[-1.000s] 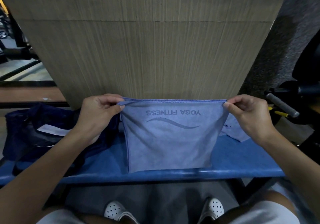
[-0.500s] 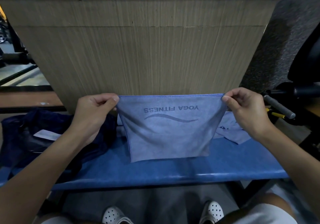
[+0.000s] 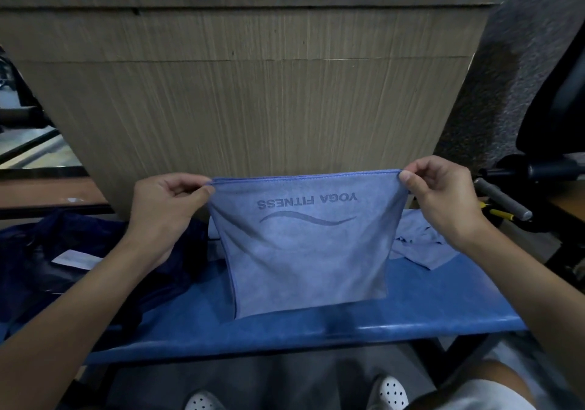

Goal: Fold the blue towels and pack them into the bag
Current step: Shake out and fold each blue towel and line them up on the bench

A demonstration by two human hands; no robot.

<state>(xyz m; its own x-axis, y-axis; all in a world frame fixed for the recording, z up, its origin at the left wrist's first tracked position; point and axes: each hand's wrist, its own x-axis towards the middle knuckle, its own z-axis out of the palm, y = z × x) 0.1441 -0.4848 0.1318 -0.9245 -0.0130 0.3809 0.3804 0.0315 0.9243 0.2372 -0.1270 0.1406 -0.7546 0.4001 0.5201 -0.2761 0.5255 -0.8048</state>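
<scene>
Blue towel [image 3: 304,251] held up over the blue surface [image 3: 285,330], stretched flat between both hands. Left hand [image 3: 164,213] pinches the top left corner between thumb and curled fingers; right hand [image 3: 443,200] pinches the top right corner likewise. Print "YOGA FITNESS" reads upside down with a wave line under it. Lower edge hangs just above the surface. Dark navy bag [image 3: 63,260] lies left; second blue towel [image 3: 421,245] lies crumpled right, partly hidden.
</scene>
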